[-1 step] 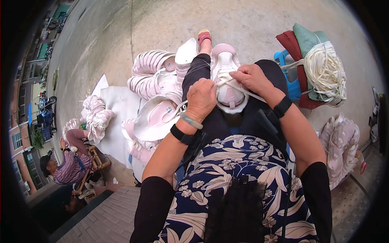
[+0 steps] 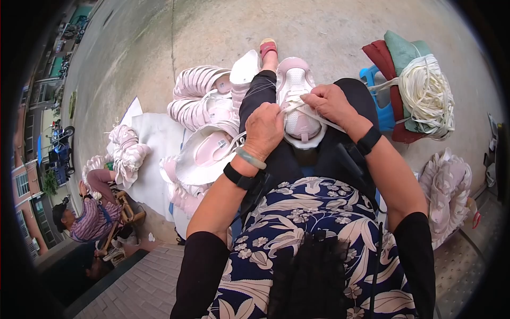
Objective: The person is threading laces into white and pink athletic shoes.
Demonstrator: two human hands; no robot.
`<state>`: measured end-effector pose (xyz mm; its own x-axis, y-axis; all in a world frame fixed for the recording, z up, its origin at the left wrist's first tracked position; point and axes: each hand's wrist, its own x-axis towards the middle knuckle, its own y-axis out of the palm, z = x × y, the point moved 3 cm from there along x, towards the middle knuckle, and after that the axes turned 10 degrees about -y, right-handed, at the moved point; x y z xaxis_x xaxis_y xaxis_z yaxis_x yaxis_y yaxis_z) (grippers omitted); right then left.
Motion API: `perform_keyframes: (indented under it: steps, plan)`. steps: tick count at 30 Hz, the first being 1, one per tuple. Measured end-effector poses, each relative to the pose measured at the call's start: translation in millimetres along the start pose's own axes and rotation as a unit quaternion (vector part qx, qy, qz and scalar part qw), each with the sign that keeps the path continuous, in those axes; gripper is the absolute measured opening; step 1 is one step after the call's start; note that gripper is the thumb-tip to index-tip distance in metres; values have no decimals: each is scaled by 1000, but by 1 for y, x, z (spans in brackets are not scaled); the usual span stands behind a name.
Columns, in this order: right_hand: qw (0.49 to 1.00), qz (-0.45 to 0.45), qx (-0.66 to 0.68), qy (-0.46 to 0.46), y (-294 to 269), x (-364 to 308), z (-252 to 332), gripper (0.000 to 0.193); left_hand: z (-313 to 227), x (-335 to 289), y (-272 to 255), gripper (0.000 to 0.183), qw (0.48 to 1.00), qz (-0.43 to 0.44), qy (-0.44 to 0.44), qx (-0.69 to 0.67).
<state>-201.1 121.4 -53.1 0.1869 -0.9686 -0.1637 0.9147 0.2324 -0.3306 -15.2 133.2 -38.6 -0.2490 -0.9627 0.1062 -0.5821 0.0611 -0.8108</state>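
Observation:
A pale pink and white shoe upper (image 2: pixel 302 125) lies lengthwise between my thighs, its broad pink-trimmed end pointing away from me. White shoelace (image 2: pixel 330 125) crosses over its middle, and one flat strand runs off to the right under my right wrist. My left hand (image 2: pixel 264 129) is closed at the upper's left edge, pinching the lace between thumb and fingers. From the other side my right hand (image 2: pixel 334 107) pinches the lace over the middle, with its thumb and forefinger together. The fingertips of both hands partly hide the lacing.
Stacks of pink-white shoe uppers (image 2: pixel 199 87) stand to my left, beside a white sheet (image 2: pixel 154 138). On the right, a bundle of white laces (image 2: pixel 426 93) hangs over a blue stool (image 2: pixel 378 98). More uppers (image 2: pixel 446 194) lie near my right elbow. Another person (image 2: pixel 90 223) sits far left.

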Motion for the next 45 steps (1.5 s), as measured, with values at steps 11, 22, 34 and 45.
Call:
perform_keyframes:
  steps: [11,22,34,45]
  plan:
    - [952,-12,-304,-36,-3,12,11,24,-6,7,-2,14,999,16,-32,-13]
    - [931,-67,-352,-67,2,9,8,27,-5,1,-6,13,997,31,-74,-9]
    - [932,-136,-317,-113,3,7,-1,25,-7,-4,-1,13,997,37,-70,-2]
    - [958,-126,-227,-123,-8,7,-10,23,-9,-5,-3,13,997,38,-63,-17]
